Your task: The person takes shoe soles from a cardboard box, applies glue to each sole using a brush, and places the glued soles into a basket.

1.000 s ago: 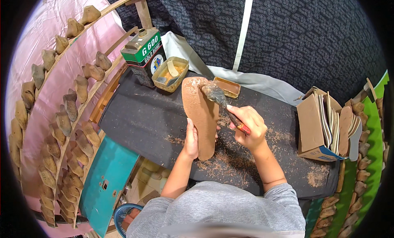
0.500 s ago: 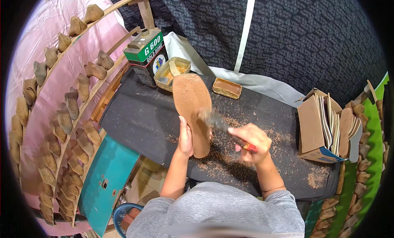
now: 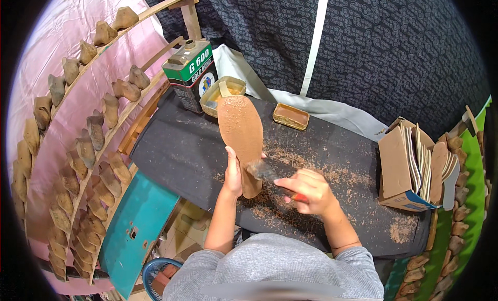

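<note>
My left hand [image 3: 234, 172] grips a brown shoe sole [image 3: 240, 125] by its narrower lower part, thumb on the near side and fingertips just showing at the far edge. The sole stands tilted above the table, its broad end pointing away; that end looks wet and lumpy. In my right hand [image 3: 310, 192] is a red-handled brush [image 3: 265, 171], fingers closed round the handle. Its grey head, blurred by motion, meets the sole's right side near the narrow end. Just beyond the sole sits a yellowish tub [image 3: 239, 87] of amber paste with a flat stick in it.
Brown shavings [image 3: 306, 163] litter the dark table cloth [image 3: 176, 140]. A green-and-black can [image 3: 190, 72] and a small rectangular tin [image 3: 291, 117] stand at the back. To the right, a cardboard box [image 3: 392, 161] holds several soles. Racks of wooden shoe lasts [image 3: 96, 130] flank the table.
The brush has moved down the sole toward its narrow end, and my right hand has come left and slightly lower. My left hand keeps its hold.
</note>
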Demonstrator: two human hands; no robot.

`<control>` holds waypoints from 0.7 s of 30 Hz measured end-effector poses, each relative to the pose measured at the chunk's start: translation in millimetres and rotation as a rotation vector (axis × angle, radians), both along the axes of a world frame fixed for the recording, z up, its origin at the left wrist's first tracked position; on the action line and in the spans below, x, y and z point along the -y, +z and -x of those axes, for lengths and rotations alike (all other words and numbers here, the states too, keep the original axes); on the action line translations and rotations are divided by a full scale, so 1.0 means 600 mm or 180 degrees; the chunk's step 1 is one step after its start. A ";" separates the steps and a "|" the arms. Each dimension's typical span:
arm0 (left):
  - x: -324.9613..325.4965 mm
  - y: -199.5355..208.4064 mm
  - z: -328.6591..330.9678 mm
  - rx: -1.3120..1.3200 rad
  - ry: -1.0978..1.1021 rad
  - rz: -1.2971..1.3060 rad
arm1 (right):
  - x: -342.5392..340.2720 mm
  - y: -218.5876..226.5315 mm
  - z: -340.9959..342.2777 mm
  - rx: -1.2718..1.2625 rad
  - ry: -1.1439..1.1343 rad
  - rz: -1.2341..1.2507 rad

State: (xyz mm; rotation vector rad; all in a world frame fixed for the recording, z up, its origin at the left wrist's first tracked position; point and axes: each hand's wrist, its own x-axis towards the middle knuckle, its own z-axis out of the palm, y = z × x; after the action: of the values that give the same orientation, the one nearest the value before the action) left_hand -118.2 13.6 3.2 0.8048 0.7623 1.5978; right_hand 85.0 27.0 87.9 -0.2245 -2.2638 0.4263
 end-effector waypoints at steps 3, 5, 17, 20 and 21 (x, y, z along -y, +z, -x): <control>0.001 0.007 -0.006 -0.0121 -0.0219 0.0079 | -0.005 0.010 0.001 -0.0464 -0.0122 0.0222; 0.004 0.007 -0.013 -0.0138 -0.0406 0.0019 | -0.008 0.021 0.015 -0.0738 -0.0562 -0.0131; 0.001 0.015 0.012 0.0278 -0.0343 -0.0019 | 0.015 0.001 0.019 0.0173 0.0083 -0.0186; 0.007 0.019 -0.001 0.0318 -0.0339 -0.0063 | 0.016 0.009 0.017 -0.0036 0.0009 -0.0148; 0.008 0.025 -0.011 0.0468 -0.0184 0.0082 | 0.013 0.013 0.017 -0.0255 -0.0084 -0.0194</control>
State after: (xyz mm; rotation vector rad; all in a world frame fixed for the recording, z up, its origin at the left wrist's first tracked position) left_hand -111.7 9.0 18.1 0.6768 0.6474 1.5735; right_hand 74.9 19.0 95.6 -0.2024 -2.1892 0.3460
